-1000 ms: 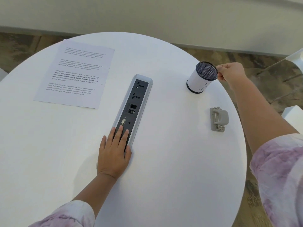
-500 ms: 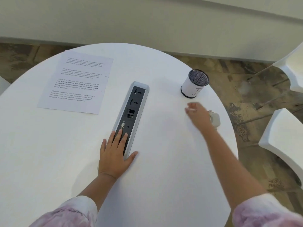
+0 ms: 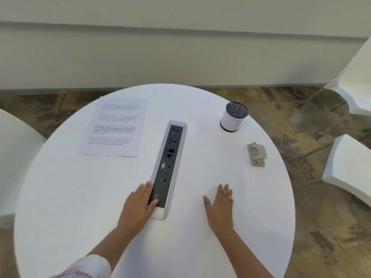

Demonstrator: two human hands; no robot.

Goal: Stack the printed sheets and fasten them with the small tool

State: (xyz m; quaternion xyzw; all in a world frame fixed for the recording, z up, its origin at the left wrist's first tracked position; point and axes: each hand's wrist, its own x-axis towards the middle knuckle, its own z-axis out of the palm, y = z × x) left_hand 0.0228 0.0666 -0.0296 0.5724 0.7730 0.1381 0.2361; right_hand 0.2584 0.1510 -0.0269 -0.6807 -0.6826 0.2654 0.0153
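The printed sheets [image 3: 114, 128] lie flat at the far left of the round white table [image 3: 80, 197], edges roughly together. A small grey stapler-like tool [image 3: 257, 155] sits near the table's right edge. My left hand [image 3: 139, 203] rests flat and open, fingers over the near end of the socket strip. My right hand [image 3: 220, 203] lies flat and open on the bare tabletop, well short of the tool. Neither hand holds anything.
A grey and black socket strip [image 3: 169, 157] is set into the table's middle. A white mesh-topped pen cup [image 3: 233, 117] stands at the back right. White chairs stand at the right [image 3: 349, 173] and far left [image 3: 14, 149].
My right hand left the pen cup, passed over the small tool and came back to rest flat near me. The view tilted up, and the left hand slid slightly left.
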